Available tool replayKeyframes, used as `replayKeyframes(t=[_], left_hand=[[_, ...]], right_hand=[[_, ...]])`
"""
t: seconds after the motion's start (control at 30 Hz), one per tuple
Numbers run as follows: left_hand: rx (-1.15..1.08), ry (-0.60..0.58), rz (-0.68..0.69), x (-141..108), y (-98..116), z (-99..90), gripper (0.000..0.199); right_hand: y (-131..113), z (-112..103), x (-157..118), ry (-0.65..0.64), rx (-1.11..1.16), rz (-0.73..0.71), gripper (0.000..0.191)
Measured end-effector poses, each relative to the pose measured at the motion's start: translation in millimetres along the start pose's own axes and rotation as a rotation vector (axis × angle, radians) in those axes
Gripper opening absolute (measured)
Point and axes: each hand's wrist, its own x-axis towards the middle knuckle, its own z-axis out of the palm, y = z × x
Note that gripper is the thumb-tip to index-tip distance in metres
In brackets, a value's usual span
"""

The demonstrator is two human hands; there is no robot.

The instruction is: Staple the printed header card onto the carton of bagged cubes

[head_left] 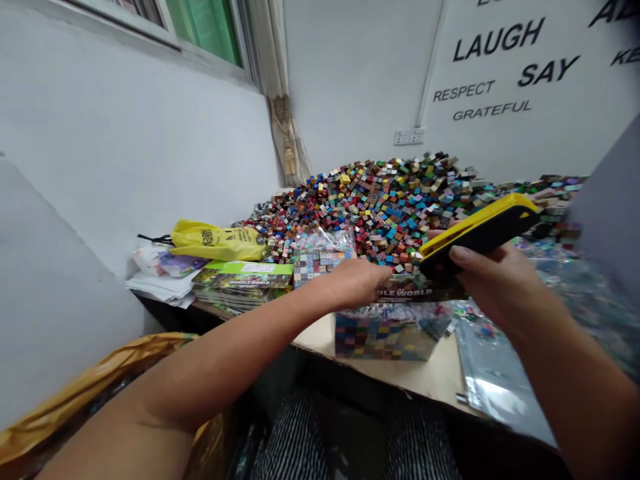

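My right hand (495, 280) is wrapped round a yellow and black stapler (480, 230), raised and tilted at the right of centre. My left hand (361, 283) is closed at the left end of a printed card header (410, 291). The header tops a clear bag filled with colourful cubes (385, 337), which stands on the table's front part. Behind my left hand is another clear bag of cubes (317, 257). The stapler hangs just above the header's right part; whether they touch is unclear.
A large heap of small coloured cubes (370, 200) lies against the wall. Stacked booklets (243, 283), a yellow drawstring bag (215, 241) and papers (163, 283) sit at the left. Clear plastic bags (493, 373) lie right. An orange-brown sack (100, 380) stands lower left.
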Motion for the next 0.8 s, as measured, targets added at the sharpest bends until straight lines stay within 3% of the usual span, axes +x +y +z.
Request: replayKeyframes(t=[0.23, 0.4, 0.5, 0.67, 0.8], left_hand=[[0.025, 0.004, 0.004, 5, -4, -4.2, 0.021], [0.029, -0.032, -0.025, 3, -7, -9.5, 0.029], [0.018, -0.003, -0.035, 1, -7, -4.4, 0.02], [-0.007, 0.024, -0.07, 0, -3, 6.8, 0.022], [-0.012, 0.038, -0.072, 0, -1, 8.0, 0.024]], right_hand=[[-5, -10, 0, 0.02, -0.003, -0.003, 0.039], [-4, -7, 1, -0.022, -0.03, -0.026, 0.036], [-3, -5, 2, -0.04, -0.069, -0.036, 0.036], [-4, 3, 6, -0.113, -0.099, -0.065, 0.041], [-4, 11, 4, -0.197, -0.15, 0.019, 0.052]])
